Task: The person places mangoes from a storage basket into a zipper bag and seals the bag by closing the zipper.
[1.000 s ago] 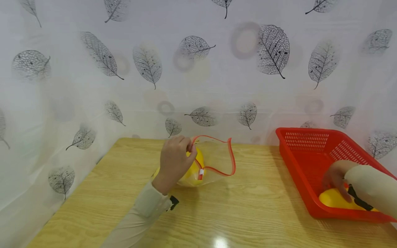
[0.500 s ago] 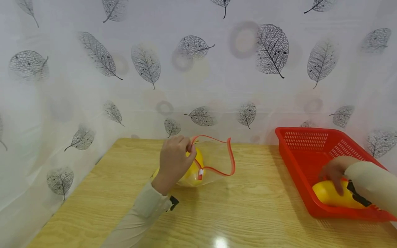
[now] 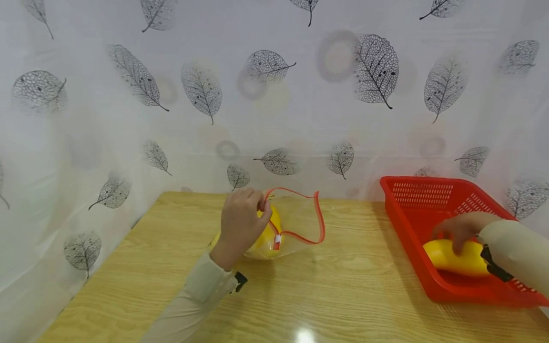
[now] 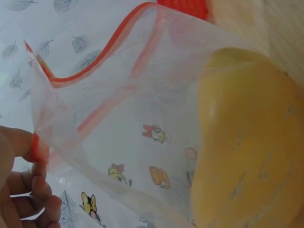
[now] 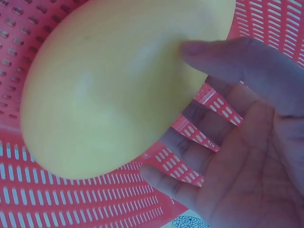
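My left hand [image 3: 242,221] pinches the red zip edge of a clear zip bag [image 3: 320,219], whose mouth gapes to the right. Inside that bag lies a yellow mango-shaped fruit [image 4: 251,142] with dark scuff marks, seen through the plastic in the left wrist view. Over in the red basket [image 3: 409,247], my right hand [image 3: 461,231] grips another smooth yellow mango-shaped fruit [image 3: 467,262]. The right wrist view has the thumb pressed on this fruit [image 5: 104,104], the other fingers reaching partly out of sight behind it.
A wooden table [image 3: 356,295] carries both the bag and the basket, the basket at its right side. Behind and to the left hangs a white curtain [image 3: 300,119] printed with grey leaves. Slotted basket walls rise around the right hand.
My right hand has moved left and away from me inside the basket, bringing the yellow fruit along and into fuller view. The left hand and bag stay in place.
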Demonstrator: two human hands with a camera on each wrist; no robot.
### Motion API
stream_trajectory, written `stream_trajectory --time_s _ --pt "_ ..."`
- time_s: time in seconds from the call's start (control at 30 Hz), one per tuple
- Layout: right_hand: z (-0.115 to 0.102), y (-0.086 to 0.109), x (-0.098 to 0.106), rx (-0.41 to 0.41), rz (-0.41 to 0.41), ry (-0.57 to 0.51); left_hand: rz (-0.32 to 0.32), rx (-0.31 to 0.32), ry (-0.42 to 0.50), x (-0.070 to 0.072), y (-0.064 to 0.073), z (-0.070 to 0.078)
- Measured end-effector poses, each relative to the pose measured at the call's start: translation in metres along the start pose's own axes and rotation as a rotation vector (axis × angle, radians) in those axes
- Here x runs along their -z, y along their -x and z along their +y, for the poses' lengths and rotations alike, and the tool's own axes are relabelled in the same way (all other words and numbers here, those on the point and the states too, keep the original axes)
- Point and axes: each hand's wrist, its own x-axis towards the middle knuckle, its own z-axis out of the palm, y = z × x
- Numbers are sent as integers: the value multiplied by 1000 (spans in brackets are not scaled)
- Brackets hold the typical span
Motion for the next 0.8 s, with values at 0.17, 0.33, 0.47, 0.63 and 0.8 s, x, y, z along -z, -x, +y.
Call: stream_trajectory --time_s 0.17,0.33,0.47,0.63,0.8 --pt "4 -1 2 26 19 45 7 -3 -1 0 0 0" --pt "8 -1 -3 4 13 2 19 -12 -3 0 0 1" --pt "10 2 -9 -19 32 -33 18 -13 6 1 1 3" --pt "11 3 -10 -47 52 -49 11 -8 8 -1 1 2" --pt "14 0 -10 -50 69 -48 22 -15 5 -1 1 3"
